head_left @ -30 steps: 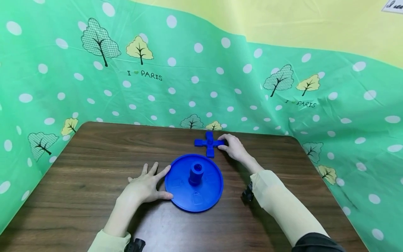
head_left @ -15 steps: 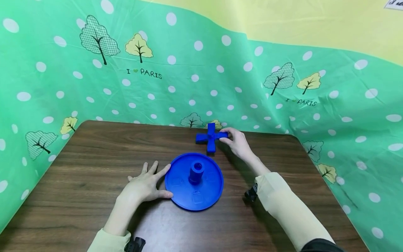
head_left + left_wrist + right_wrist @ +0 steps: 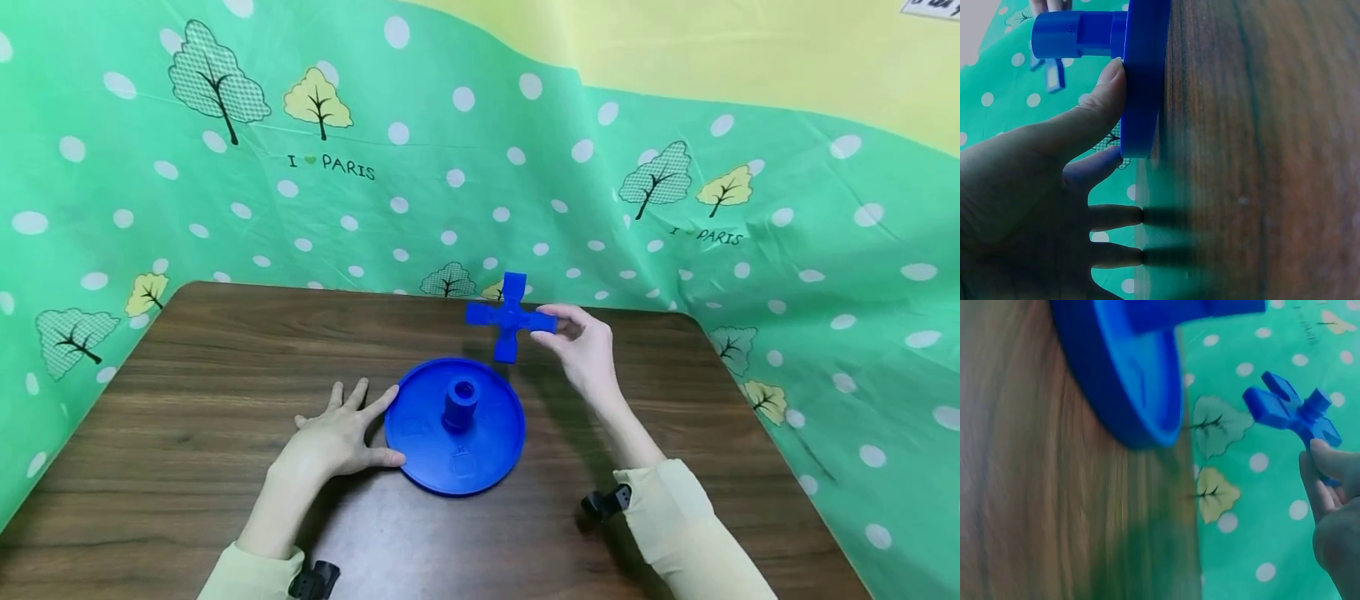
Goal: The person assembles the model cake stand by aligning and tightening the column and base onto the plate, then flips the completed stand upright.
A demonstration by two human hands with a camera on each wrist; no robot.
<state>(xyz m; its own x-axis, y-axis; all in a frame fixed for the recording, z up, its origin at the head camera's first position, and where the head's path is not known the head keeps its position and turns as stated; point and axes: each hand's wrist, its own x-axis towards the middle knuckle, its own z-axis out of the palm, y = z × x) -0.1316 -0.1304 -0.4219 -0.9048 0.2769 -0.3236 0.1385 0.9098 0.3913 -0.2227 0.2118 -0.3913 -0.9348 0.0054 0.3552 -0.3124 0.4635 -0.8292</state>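
A round blue base [image 3: 495, 454] with a raised rim lies on the table, and a hollow post [image 3: 459, 404] stands up from its middle. My left hand [image 3: 327, 437] is at the base's left side with fingers spread, the thumb and index fingertip touching its rim [image 3: 1141, 106]. Above the table, beyond the base, my right hand [image 3: 588, 350] pinches one arm of a blue cross-shaped piece [image 3: 510, 317] between thumb and fingers. In the right wrist view the cross-shaped piece [image 3: 1300, 412] is tilted, with a short peg [image 3: 1315, 403] sticking out of its hub.
The brown wooden table [image 3: 187, 400] ends at a back edge just behind the cross-shaped piece. Green dotted cloth [image 3: 420, 200] with tree prints hangs behind and along both sides. Black wrist cameras [image 3: 607, 502] sit at both cuffs.
My right hand has lifted the cross-shaped piece off the table and tilted it, its wrist turning more upright. The left hand and the base stay put; the head view has shifted slightly.
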